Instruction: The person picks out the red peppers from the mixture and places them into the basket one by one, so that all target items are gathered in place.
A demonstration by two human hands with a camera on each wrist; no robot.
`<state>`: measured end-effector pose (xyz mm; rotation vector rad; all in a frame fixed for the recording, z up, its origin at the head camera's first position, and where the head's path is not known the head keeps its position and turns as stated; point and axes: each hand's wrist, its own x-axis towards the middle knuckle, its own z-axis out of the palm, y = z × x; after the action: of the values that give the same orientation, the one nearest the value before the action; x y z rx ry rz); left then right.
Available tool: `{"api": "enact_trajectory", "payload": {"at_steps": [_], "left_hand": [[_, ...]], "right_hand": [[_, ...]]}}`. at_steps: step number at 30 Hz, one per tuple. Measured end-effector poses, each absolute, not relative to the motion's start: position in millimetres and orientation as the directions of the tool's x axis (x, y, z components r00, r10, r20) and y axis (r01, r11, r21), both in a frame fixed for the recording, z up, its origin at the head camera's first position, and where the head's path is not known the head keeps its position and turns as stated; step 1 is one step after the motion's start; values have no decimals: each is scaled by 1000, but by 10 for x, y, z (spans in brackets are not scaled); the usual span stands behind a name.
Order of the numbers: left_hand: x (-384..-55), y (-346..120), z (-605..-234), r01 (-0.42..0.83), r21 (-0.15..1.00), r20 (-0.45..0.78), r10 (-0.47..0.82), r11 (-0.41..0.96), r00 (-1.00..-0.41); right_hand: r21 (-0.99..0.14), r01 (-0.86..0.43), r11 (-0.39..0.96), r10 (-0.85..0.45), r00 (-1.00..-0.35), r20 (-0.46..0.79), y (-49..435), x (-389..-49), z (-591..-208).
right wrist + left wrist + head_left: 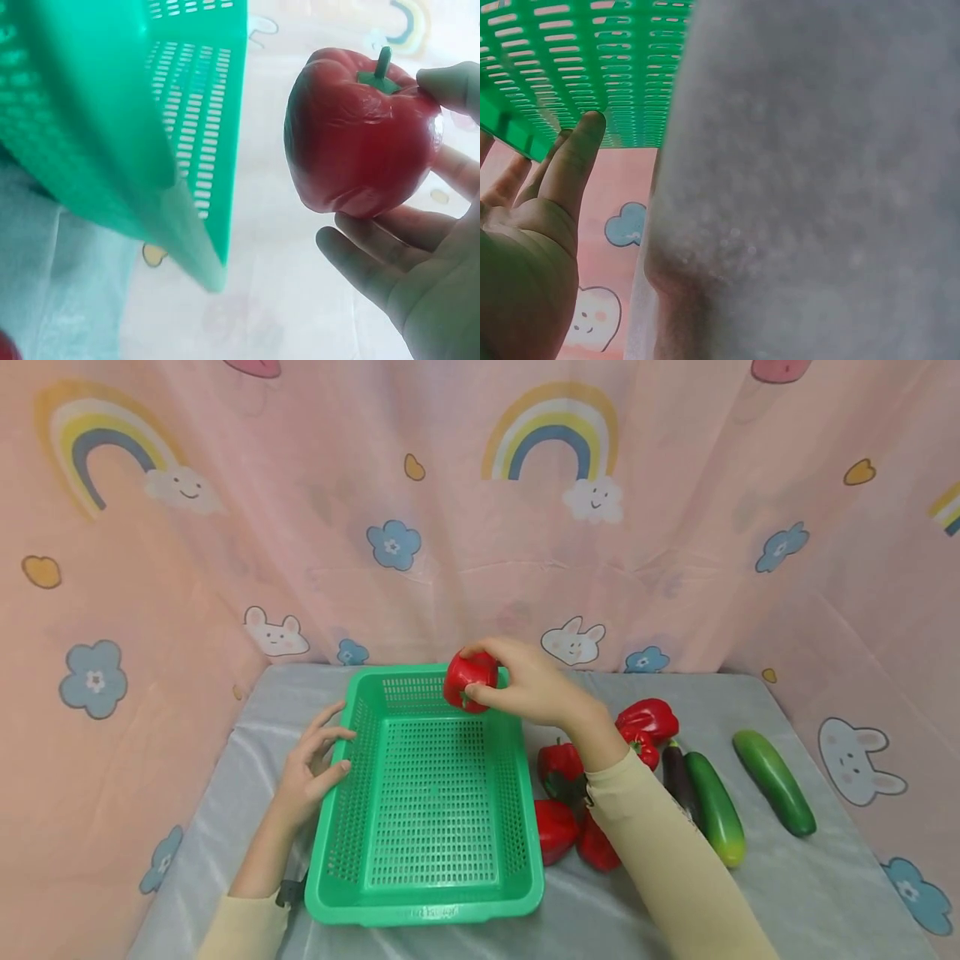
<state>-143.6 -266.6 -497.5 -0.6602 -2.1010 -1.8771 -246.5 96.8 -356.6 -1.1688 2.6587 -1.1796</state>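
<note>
A red bell pepper (467,680) with a green stem is held by my right hand (528,685), thumb on one side and fingers on the other. It hangs over the far right corner of a green plastic basket (423,913). In the right wrist view the bell pepper (360,135) is beside the basket's wall (199,120). My left hand (307,777) touches the basket's left rim with loosely extended fingers. From the left wrist, the hand (536,247) shows its fingers against the slotted side (592,67). Nothing lies on the basket's bare slotted floor.
Right of the basket lie several red bell peppers (557,833), partly hidden by my right forearm. Farther right are a dark eggplant (679,785), a green zucchini (716,810) and another zucchini (774,783). A pink patterned curtain (465,593) stands behind the grey-covered table (817,893).
</note>
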Motion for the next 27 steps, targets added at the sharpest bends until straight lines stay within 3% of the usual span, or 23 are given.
{"api": "enact_trajectory", "payload": {"at_steps": [27], "left_hand": [[-1435,-2645,-4986,449,882,426,166,142,-889]], "right_hand": [[-635,-654,411,-720,-660,214,219,-2455,-3691]]}}
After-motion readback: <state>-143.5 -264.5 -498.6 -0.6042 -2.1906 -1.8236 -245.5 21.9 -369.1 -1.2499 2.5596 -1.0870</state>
